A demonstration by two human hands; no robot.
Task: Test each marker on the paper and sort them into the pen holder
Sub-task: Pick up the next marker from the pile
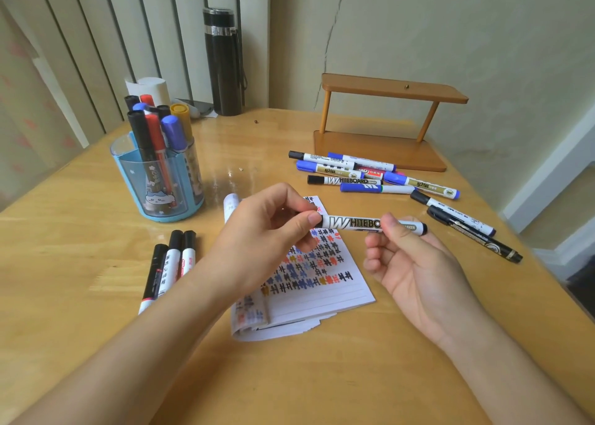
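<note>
Left hand (262, 231), right hand (418, 267), cylindrical marker (351, 222)

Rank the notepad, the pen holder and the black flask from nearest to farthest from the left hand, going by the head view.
Measured from the left hand, which pinches the whiteboard marker:
1. Notepad, directly beneath the hand.
2. Pen holder, off to the left and farther back.
3. Black flask, at the table's far edge by the wall.
</note>
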